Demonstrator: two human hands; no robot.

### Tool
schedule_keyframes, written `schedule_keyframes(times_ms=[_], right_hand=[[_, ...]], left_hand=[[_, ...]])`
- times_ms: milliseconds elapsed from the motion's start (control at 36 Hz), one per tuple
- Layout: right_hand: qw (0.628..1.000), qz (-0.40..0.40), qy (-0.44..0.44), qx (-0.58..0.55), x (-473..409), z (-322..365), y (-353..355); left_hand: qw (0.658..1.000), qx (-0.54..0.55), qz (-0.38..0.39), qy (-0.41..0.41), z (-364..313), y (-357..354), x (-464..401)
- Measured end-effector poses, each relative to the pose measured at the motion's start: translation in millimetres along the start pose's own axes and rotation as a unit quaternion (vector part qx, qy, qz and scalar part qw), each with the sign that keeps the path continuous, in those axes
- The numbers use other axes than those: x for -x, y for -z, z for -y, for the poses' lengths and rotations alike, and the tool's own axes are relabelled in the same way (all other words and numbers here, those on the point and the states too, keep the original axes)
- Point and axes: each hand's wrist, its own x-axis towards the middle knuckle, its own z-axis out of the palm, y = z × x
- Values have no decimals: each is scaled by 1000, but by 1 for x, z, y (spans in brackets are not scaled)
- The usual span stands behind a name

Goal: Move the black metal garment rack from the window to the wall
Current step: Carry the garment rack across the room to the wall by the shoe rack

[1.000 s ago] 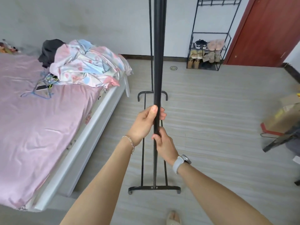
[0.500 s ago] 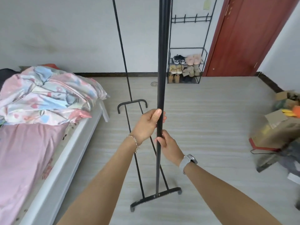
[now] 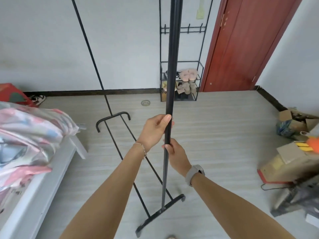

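Both hands, left hand (image 3: 154, 131) and right hand (image 3: 176, 153), grip garment rack (image 3: 170, 69).

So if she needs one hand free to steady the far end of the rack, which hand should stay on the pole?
Probably the left hand: it grips the near pole higher, fingers wrapped round. The right hand holds lower, so it steers a tall garment rack less well.

Both hands closed in grip, left hand (image 3: 155, 131) above right hand (image 3: 176, 155).
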Motion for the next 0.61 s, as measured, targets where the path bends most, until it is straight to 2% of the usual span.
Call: schedule_keyframes(times_ms=[278, 611], right_hand=[[1000, 15, 7, 14, -183, -9, 22], [995, 69, 74, 12, -425, -12, 3]], left_hand=[[1000, 9, -17, 12, 6, 7, -181], [995, 14, -95, 23, 24, 56, -391]])
